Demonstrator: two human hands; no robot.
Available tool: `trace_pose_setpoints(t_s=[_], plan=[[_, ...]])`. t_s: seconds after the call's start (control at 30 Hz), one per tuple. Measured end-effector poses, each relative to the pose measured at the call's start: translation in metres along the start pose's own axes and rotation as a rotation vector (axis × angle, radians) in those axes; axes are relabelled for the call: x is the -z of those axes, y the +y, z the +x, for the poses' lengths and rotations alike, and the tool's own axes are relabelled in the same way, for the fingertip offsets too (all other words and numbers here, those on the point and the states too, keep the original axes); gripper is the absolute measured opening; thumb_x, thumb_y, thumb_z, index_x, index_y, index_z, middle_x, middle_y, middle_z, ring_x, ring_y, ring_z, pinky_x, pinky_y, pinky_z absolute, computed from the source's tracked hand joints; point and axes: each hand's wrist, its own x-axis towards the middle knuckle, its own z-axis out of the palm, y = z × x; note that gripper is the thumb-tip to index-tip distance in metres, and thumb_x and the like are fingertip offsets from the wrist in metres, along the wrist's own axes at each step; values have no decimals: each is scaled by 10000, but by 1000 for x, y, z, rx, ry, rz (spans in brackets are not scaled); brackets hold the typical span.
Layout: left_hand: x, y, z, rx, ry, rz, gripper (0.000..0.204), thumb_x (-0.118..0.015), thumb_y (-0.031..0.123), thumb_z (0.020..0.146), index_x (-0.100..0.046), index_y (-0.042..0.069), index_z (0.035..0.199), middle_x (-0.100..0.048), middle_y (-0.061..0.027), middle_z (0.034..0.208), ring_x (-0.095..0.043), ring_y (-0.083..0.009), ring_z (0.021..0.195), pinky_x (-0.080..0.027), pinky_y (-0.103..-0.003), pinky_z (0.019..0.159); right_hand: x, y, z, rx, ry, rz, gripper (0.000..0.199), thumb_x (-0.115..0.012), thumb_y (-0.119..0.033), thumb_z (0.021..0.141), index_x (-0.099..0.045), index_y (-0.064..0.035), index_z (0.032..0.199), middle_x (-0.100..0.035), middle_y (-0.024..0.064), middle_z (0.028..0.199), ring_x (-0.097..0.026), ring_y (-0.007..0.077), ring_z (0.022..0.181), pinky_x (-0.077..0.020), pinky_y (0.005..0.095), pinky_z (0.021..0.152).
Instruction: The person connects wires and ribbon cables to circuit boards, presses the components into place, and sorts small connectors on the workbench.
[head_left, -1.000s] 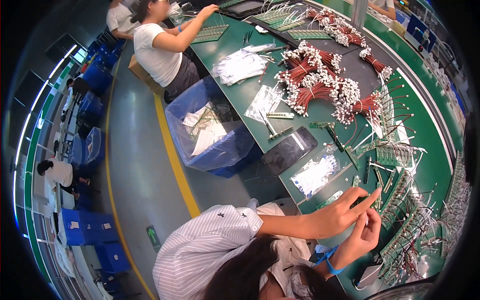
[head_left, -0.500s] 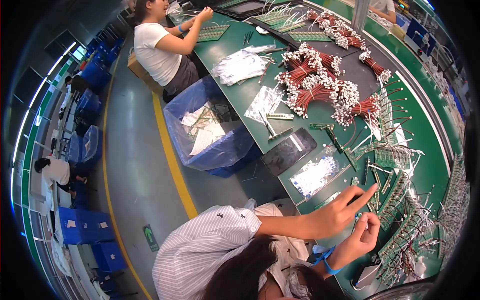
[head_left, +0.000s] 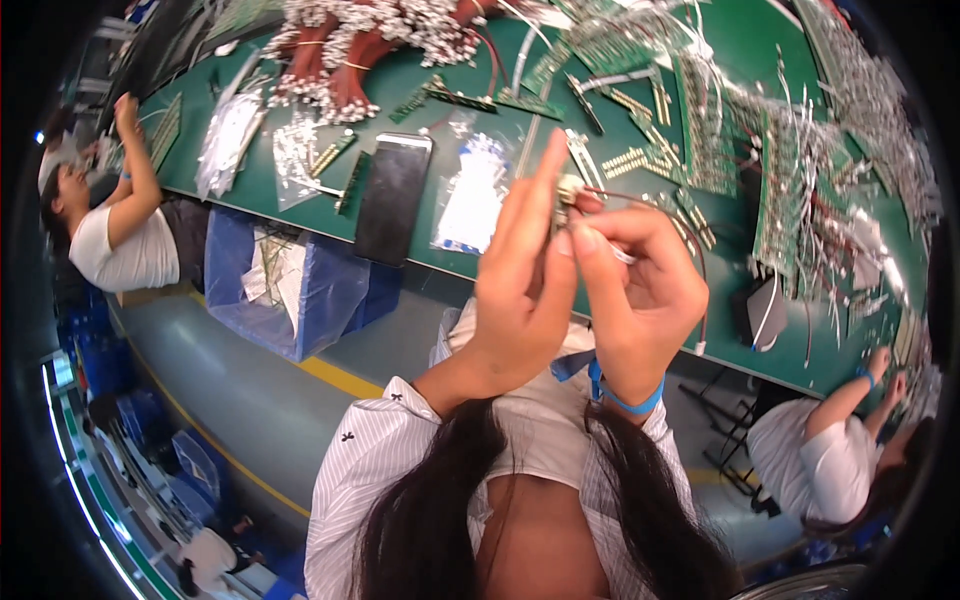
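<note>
My left hand (head_left: 522,275) pinches a small circuit board (head_left: 563,215) between thumb and fingers, its index finger stretched upward. Against it, the thumb and fingertips of my right hand (head_left: 645,285) close on a cable with a pale connector (head_left: 570,186). From there its dark red wire (head_left: 690,235) arches over the right hand and hangs down to a white plug. Fingers partly cover the board, so I cannot tell whether the connector is seated. Behind the hands lie a bag of small white parts (head_left: 470,200) and several narrow green circuit boards (head_left: 635,160).
A black phone (head_left: 394,195) lies on the green bench, left of the bag. Bundles of red cables (head_left: 350,75) are heaped at the back. Wired circuit boards (head_left: 785,200) crowd the right. A blue lined bin (head_left: 330,300) stands below the bench; co-workers sit at both sides.
The view has swung to the right. My hands, apart before with the left index finger pointing, have come together around the small board and the red cable.
</note>
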Motion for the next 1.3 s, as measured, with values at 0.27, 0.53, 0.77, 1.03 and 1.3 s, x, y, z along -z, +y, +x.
trace_pose_setpoints(t_s=[0.27, 0.53, 0.77, 1.03, 1.3], plan=[[-5, -4, 1, -365, 4, 212, 457, -400, -62, 817, -322, -130, 1262, -501, -174, 1031, -515, -190, 833, -431, -263, 721, 10, -8, -4, 46, -41, -18, 66, -611, 16, 748, -574, 13, 803, -606, 63, 787, -523, 57, 614, -371, 187, 459], [-5, -5, 1, -467, 25, 320, 437, -418, -56, 811, -344, -159, 1229, -502, -222, 1086, -527, -210, 809, -444, -279, 691, 10, -7, -8, 75, -14, -78, 78, -620, 9, 733, -570, -5, 790, -626, 72, 795, -496, 60, 561, -350, 183, 435], [-4, -6, 2, -455, 2, 299, 435, -420, -45, 815, -346, -156, 1230, -505, -220, 1086, -528, -204, 796, -443, -276, 696, 10, -11, -8, 19, -39, -67, 50, -573, 65, 779, -560, 52, 826, -529, 13, 719, -345, 0, 574, -289, 133, 510], [-6, -7, 1, -438, 16, 299, 434, -432, -49, 810, -360, -146, 1227, -509, -222, 1077, -531, -211, 796, -445, -281, 692, 10, -13, -8, -22, -35, -65, 50, -569, 67, 781, -557, 49, 826, -526, 11, 726, -352, -1, 578, -281, 132, 503], [-5, -8, 1, -482, 11, 540, 442, -464, -81, 773, -398, -142, 1206, -506, -235, 1049, -528, -240, 778, -457, -303, 643, 13, -12, -8, 25, -47, -141, 41, -556, 86, 776, -544, 62, 807, -534, 28, 727, -369, 17, 586, -294, 141, 520]])
